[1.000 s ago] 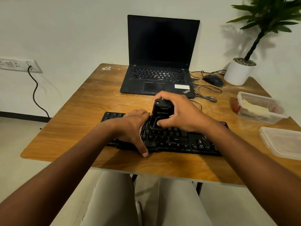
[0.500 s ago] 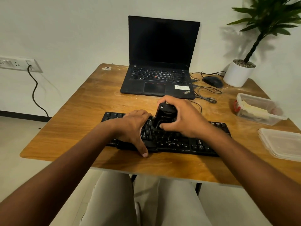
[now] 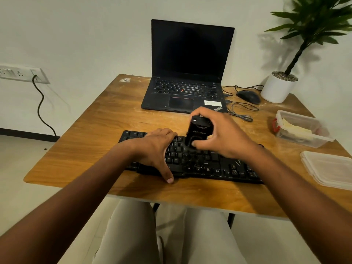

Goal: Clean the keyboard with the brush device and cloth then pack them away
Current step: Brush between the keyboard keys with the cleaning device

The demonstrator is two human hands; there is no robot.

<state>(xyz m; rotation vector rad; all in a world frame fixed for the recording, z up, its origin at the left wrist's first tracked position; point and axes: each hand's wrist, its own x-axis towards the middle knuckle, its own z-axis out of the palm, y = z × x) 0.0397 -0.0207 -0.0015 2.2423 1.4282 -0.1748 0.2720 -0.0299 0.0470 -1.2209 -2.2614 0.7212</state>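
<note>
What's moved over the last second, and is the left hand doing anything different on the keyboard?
The right hand has carried the brush device, gripped throughout, a little rightward along the keyboard, bristle end on the keys. The left hand has not shifted: it rests flat on the keyboard's left part, thumb over the front edge. Laptop, mouse, open container and lid are unchanged.

We sit at a small office or home desk: a wooden table against a plain white wall, holding an open laptop, a wired mouse, a black keyboard and a potted plant, with a wall socket strip beside it.
</note>
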